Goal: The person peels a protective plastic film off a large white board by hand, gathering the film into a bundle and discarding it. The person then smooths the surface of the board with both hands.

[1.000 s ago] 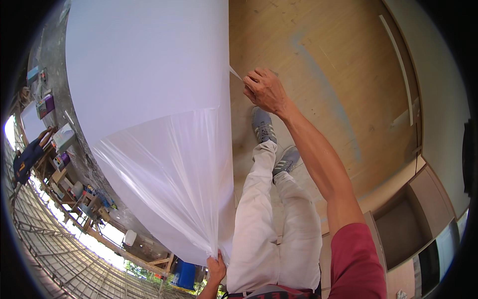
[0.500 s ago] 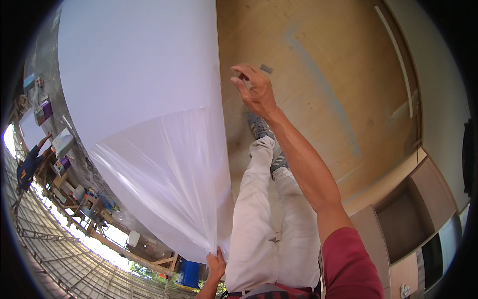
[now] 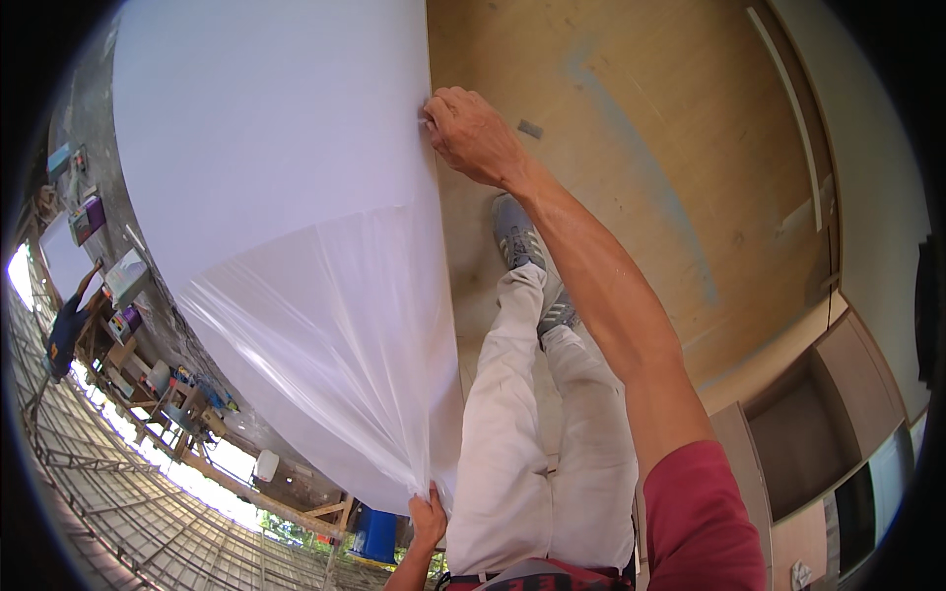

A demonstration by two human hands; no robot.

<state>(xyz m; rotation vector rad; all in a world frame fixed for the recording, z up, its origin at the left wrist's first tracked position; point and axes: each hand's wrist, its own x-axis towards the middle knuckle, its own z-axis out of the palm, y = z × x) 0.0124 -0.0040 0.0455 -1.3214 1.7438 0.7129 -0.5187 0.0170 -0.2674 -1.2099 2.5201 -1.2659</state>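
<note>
A large white panel (image 3: 266,118) lies to my left. Over its nearer part stretches clear plastic film (image 3: 325,305), drawn into creases that gather toward me. My left hand (image 3: 428,517) is closed on the bunched film at the panel's near end. Farther along, my right hand (image 3: 471,136) is at the panel's right edge with its fingers curled together. A small pale bit shows at those fingertips, but I cannot make out what they grip.
Right of my legs is a broad brown wooden board (image 3: 631,128), with a small grey block (image 3: 530,129) on it. Brown open-fronted cabinets (image 3: 803,433) stand at the lower right. At far left, another person (image 3: 67,330) is beside cluttered tools; a blue bin (image 3: 374,535) stands beyond the near end.
My right hand has moved left and away from me, from above the brown board to the panel's edge, and its fingers have closed. The left hand keeps its hold on the film.
</note>
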